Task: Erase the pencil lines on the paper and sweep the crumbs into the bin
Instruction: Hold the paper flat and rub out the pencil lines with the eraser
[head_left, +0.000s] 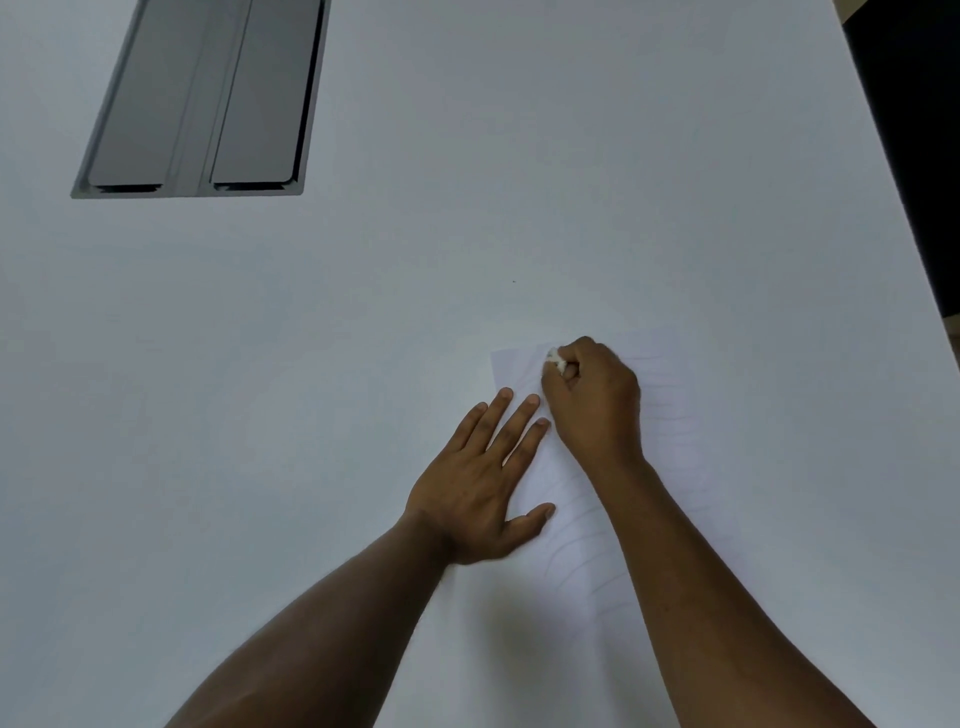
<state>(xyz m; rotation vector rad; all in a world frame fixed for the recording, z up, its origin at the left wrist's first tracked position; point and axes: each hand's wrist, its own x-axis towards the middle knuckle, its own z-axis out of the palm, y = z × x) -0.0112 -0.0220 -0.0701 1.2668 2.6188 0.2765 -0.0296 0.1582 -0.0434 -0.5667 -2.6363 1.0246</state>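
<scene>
one small white eraser (556, 359) on thin paper (670, 395)

- The paper (670, 415) lies flat on the counter (467, 208), toward its right side and near the person.
- The left hand (483, 483) rests flat on the paper's left edge, fingers pointing away from the person.
- The right hand (592, 400) sits on the paper just right of and beyond the left hand, touching its fingertips.
- The eraser (556, 359) is in the right hand's fingers, against the paper near its far left corner.
- A panel (202, 98) is set into the counter at the far left, well apart from the paper.
</scene>
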